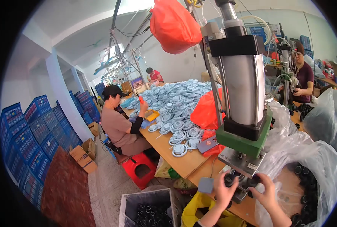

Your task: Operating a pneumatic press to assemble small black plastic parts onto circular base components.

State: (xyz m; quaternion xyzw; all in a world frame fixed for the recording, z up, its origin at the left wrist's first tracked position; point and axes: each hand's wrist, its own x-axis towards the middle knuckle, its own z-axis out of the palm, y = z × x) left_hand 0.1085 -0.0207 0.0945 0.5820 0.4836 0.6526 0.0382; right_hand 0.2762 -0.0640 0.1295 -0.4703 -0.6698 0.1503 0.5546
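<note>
A pneumatic press (244, 87) with a grey cylinder and green block stands in front of me. Under its metal plate (241, 162), my left hand (225, 191) curls thumb and fingers round a small black round part (229, 179). Beside it, my right hand (266, 193) has thumb and fingers closed about another black round part (254, 180), at the right of the press's lower fixture (239, 195). The fingers partly cover both parts, so their full shape is hidden.
Black rings fill a white-walled bin (125, 208) at lower left. Clear plastic bags (289, 151) and more black rings (308, 189) lie at right. Pale blue coiled parts (179, 102) heap the wooden table (176, 160). One seated person (117, 125) works at left, another (304, 79) at far right.
</note>
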